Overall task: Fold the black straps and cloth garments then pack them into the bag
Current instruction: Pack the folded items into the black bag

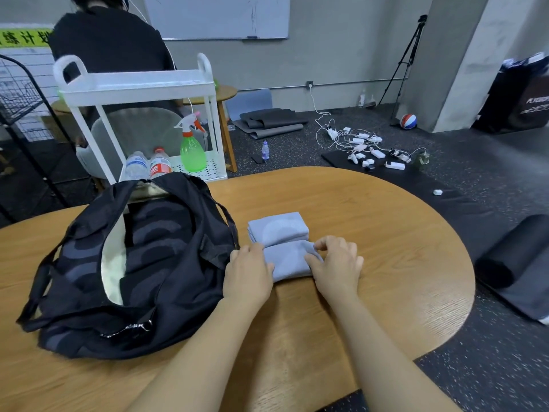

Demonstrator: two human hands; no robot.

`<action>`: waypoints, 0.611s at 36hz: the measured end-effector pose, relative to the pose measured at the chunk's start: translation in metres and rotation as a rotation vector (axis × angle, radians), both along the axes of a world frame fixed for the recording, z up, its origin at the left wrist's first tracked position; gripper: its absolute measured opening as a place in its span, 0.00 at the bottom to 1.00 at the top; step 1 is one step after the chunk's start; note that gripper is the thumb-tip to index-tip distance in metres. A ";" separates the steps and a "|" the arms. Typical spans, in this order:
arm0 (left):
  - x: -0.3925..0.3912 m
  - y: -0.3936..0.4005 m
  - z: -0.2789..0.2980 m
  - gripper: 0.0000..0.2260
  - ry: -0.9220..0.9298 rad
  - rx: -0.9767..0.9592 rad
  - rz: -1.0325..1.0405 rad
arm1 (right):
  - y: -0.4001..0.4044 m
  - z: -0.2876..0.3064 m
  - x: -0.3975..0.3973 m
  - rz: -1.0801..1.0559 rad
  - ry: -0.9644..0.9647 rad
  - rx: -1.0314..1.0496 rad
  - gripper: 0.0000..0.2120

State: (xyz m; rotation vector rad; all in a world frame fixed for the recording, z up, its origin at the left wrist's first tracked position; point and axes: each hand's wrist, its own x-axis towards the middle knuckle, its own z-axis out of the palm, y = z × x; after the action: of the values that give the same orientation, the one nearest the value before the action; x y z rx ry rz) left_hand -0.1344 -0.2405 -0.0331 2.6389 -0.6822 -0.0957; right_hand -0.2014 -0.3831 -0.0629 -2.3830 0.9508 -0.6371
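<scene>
A black fabric duffel bag (142,263) with a tonal arc pattern lay slumped at the left of the rounded wooden table (386,248), its mouth gaping on a pale lining, its limp straps trailing over the sides. Just right of the bag, a light blue-grey cloth garment (282,245), soft and matte, sat folded into a compact double-layered rectangle. The left hand (248,275) rested palm-down on the fold's near left edge, fingers loosely spread, beside the bag's side. The right hand (337,266) pinched the fold's right end between thumb and curled fingers. Beyond the table's right edge, a dark rolled mat (511,251) lay on the speckled floor.
</scene>
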 end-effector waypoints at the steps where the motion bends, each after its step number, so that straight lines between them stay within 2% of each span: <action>1: 0.000 0.000 -0.001 0.13 -0.015 0.009 -0.006 | 0.001 0.000 0.000 0.006 -0.015 -0.001 0.07; 7: 0.000 0.000 -0.003 0.11 -0.072 0.078 -0.047 | -0.001 0.002 0.000 0.058 0.057 0.002 0.18; 12: 0.000 0.000 -0.004 0.11 -0.093 0.069 -0.061 | -0.002 0.005 0.000 0.056 0.102 -0.012 0.10; 14: 0.000 0.000 -0.004 0.10 -0.086 0.051 -0.074 | -0.001 0.007 0.000 0.068 0.063 0.046 0.06; 18: -0.002 0.002 0.001 0.02 -0.090 0.005 -0.075 | -0.003 0.011 -0.003 0.087 0.004 0.187 0.06; 22: -0.005 0.002 0.010 0.08 -0.057 -0.085 -0.084 | -0.007 0.022 -0.006 0.068 -0.049 0.275 0.05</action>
State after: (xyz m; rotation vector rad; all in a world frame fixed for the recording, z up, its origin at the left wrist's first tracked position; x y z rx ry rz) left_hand -0.1390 -0.2387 -0.0229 2.5405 -0.7988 -0.0155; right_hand -0.2078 -0.3899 -0.0409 -2.1367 0.8715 -0.5014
